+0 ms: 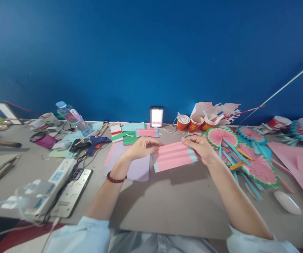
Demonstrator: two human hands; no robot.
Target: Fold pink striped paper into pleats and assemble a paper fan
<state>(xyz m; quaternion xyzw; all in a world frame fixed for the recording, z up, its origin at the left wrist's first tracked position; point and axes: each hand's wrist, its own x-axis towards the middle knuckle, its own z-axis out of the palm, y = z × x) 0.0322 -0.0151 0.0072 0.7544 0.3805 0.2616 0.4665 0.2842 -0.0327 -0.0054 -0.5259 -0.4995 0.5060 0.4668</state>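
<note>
A pink sheet of paper (pixel 173 156) with light-blue strips along its two short edges is held up above the table, and fold lines run across it. My left hand (pixel 143 149) pinches its upper left corner between thumb and fingers. At the upper right corner, my right hand (pixel 200 147) grips the sheet the same way. Behind the held sheet lies a similar pleated pink and blue paper piece (pixel 148 132). Lilac paper (pixel 138 167) rests flat beneath my left hand.
Round pink paper fans (pixel 222 137) lie right, near a white computer mouse (pixel 287 202). Red paper cups (pixel 195 123) and a phone (pixel 156 117) stand by the blue wall. On the left are a glue gun (pixel 97 141), a bottle (pixel 73 117), a power strip (pixel 53 184) and another phone (pixel 72 193).
</note>
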